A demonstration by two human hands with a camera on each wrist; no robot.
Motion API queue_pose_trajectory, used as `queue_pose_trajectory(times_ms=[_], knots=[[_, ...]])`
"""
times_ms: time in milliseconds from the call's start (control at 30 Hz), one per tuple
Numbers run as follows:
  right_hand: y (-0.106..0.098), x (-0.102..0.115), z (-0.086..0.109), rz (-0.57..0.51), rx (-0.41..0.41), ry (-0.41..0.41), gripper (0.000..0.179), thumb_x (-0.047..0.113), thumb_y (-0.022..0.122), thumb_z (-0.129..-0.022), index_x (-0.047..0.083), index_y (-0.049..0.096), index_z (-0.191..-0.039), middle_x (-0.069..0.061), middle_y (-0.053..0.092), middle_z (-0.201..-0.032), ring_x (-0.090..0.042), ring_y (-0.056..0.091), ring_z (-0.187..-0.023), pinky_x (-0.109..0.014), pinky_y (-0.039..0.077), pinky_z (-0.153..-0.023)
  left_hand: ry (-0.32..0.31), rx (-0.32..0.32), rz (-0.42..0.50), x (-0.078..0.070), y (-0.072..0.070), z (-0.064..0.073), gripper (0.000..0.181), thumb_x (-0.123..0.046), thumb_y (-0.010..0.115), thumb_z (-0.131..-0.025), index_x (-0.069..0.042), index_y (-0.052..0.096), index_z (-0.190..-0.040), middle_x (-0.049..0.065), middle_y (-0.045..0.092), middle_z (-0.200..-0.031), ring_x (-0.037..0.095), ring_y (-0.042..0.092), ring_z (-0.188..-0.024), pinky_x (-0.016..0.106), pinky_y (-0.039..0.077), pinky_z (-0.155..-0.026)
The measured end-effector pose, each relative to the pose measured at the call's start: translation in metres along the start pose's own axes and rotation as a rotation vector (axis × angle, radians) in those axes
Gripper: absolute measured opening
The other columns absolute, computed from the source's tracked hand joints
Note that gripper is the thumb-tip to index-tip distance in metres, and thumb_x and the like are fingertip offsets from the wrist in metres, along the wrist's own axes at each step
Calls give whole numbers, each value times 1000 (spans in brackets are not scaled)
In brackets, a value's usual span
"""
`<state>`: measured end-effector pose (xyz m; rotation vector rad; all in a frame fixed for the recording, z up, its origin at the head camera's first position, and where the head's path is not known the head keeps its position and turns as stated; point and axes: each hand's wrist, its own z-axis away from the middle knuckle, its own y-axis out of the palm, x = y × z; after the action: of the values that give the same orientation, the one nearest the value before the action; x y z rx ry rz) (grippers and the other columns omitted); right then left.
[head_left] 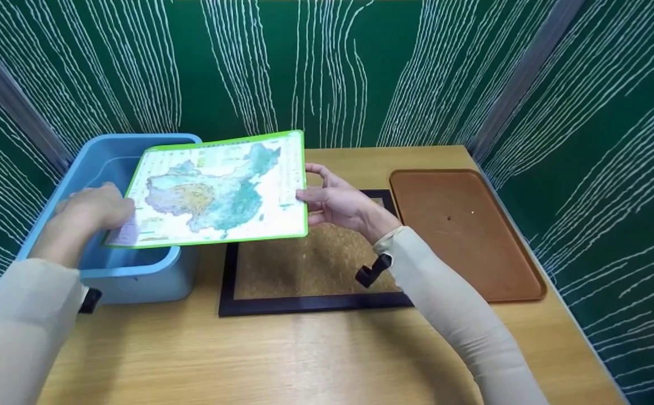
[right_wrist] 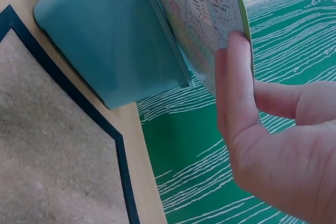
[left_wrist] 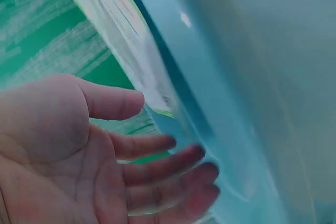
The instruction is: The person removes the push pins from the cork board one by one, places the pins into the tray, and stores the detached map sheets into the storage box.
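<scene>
A thin map sheet (head_left: pixel 208 194) with a bright green border is held up, tilted, over the front of the blue bin (head_left: pixel 135 273). My right hand (head_left: pixel 341 202) pinches its right edge, thumb on the printed front and fingers behind; the right wrist view shows those fingers (right_wrist: pixel 239 87) flat against the sheet's back, which is printed too. At the sheet's left edge is my left hand (head_left: pixel 90 211), above the bin's opening. In the left wrist view this hand (left_wrist: pixel 105 156) has loosely extended fingers, with thumb and fingertips apart and nothing gripped between them.
Below the sheet, a cork board (head_left: pixel 327 261) with a dark frame lies on the wooden table (head_left: pixel 259 354). A brown tray (head_left: pixel 461 242) lies to its right. Green walls (head_left: pixel 416 67) with white wavy lines enclose the table at the back and sides.
</scene>
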<state>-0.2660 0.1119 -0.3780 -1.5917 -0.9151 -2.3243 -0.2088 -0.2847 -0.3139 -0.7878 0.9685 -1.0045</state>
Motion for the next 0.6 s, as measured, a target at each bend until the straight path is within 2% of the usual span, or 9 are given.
queue_pose_trajectory(times_ms=[100,167,233,300,433,533,600], knots=[[5,1,-3,-3,7,-5,62,2,60,-101,28,31,-149,-26,62,-130,-41,67,-109,-41,61,-68,38,-15,-96,-4,-3,12,71,-39,38,-106,19,25,-144,38,43,-115,51,43,-103,61,40,-85],[9,1,-6,-3,10,-12,62,2,60,-100,27,31,-149,-26,62,-129,-40,68,-107,-41,61,-67,80,11,-113,-5,-6,18,80,-47,39,-105,20,21,-147,40,40,-121,53,40,-107,64,39,-88],[12,2,-8,-3,10,-22,62,2,61,-100,27,31,-149,-27,62,-129,-39,68,-105,-40,61,-66,148,38,-123,-4,-7,23,86,-53,42,-104,18,22,-149,40,40,-126,52,40,-109,63,39,-87],[15,2,-11,-3,9,-27,62,3,62,-100,27,32,-149,-27,62,-128,-38,69,-102,-38,61,-64,233,68,-114,-1,-6,27,86,-54,46,-103,15,27,-150,35,46,-124,47,45,-107,57,42,-83],[20,2,-17,-6,12,-25,62,5,64,-99,27,33,-149,-26,64,-125,-35,71,-97,-36,60,-62,366,119,-93,8,5,34,78,-51,50,-104,9,35,-151,29,53,-130,42,51,-109,54,45,-84],[24,2,-22,-4,5,-23,60,5,64,-99,26,35,-147,-26,65,-122,-34,71,-94,-36,60,-62,403,135,-44,16,18,40,74,-51,50,-104,5,39,-150,27,53,-133,41,50,-111,55,45,-85],[27,3,-26,2,1,-26,59,4,63,-100,25,35,-147,-26,65,-122,-34,72,-93,-36,60,-63,398,117,-25,22,26,44,76,-54,47,-104,4,36,-153,29,47,-138,44,46,-115,60,44,-87]])
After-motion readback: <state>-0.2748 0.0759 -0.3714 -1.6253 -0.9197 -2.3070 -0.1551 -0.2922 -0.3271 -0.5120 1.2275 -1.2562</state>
